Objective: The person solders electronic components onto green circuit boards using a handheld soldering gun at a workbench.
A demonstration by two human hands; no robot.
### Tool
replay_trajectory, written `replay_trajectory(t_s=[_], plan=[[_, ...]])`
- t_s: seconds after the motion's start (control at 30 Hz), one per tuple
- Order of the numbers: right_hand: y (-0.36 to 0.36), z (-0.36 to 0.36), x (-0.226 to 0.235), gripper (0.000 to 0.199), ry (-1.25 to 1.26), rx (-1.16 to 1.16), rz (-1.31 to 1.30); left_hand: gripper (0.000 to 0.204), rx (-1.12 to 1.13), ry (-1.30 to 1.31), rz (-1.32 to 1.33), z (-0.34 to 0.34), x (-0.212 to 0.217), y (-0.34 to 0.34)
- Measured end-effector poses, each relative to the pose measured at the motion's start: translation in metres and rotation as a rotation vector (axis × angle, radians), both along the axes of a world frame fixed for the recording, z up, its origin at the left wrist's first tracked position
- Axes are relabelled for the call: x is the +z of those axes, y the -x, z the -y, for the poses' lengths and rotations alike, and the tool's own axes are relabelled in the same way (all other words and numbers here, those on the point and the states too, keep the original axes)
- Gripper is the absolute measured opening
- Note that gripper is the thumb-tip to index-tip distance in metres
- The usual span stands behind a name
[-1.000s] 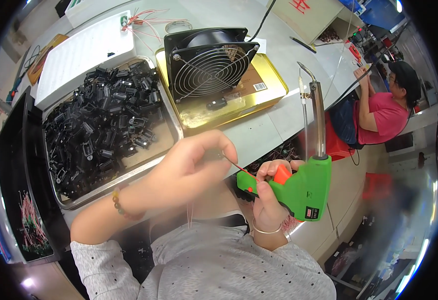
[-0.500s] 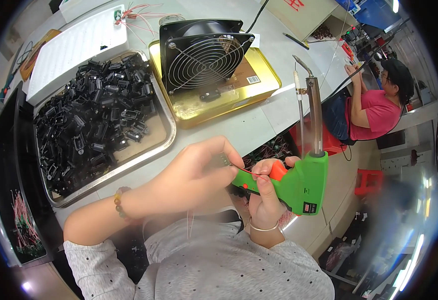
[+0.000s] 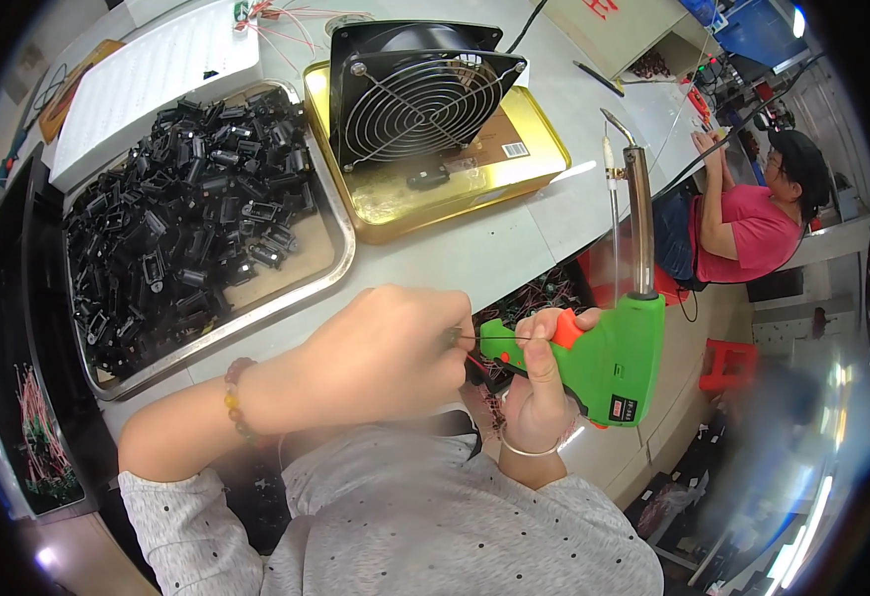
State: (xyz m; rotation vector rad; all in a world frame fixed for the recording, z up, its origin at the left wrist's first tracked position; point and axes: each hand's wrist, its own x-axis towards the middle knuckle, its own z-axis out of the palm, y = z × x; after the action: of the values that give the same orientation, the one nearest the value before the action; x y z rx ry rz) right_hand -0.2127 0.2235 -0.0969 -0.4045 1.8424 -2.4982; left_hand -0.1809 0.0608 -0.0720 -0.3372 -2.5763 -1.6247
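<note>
My right hand (image 3: 542,382) grips the handle of a green soldering gun (image 3: 609,358) with an orange trigger; its metal barrel (image 3: 639,223) points up and away. My left hand (image 3: 385,353) is closed, pinching a thin wire (image 3: 499,339) that runs across to the gun's body. Both hands meet just off the near edge of the white table (image 3: 474,253), above my lap. What the left fingers hold besides the wire is hidden.
A metal tray (image 3: 330,268) heaped with several small black parts lies left. A black fan (image 3: 420,94) stands on a gold tin tray (image 3: 455,204). A white box (image 3: 157,84) sits behind. A person in a pink top (image 3: 753,228) works at right.
The view has drifted slightly; trays and fan sit higher and left in frame. My hands stay together at the soldering gun, the left still pinching the wire.
</note>
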Motion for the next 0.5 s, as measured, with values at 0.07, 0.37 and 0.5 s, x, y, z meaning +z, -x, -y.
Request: replay_trajectory(t_s=[0.07, 0.37, 0.5], plan=[[0.001, 0.000, 0.003, 0.035, 0.005, 0.005, 0.019, 0.014, -0.028, -0.038, 0.055, 0.004, 0.006, 0.000], [0.009, -0.006, -0.011, 0.033, -0.322, -0.093, -0.128, 0.017, 0.106, 0.006, 0.005, 0.001, 0.002, 0.004], [0.003, -0.007, -0.007, 0.035, -0.285, -0.035, -0.018, 0.016, 0.122, 0.024, -0.045, 0.004, 0.000, 0.007]])
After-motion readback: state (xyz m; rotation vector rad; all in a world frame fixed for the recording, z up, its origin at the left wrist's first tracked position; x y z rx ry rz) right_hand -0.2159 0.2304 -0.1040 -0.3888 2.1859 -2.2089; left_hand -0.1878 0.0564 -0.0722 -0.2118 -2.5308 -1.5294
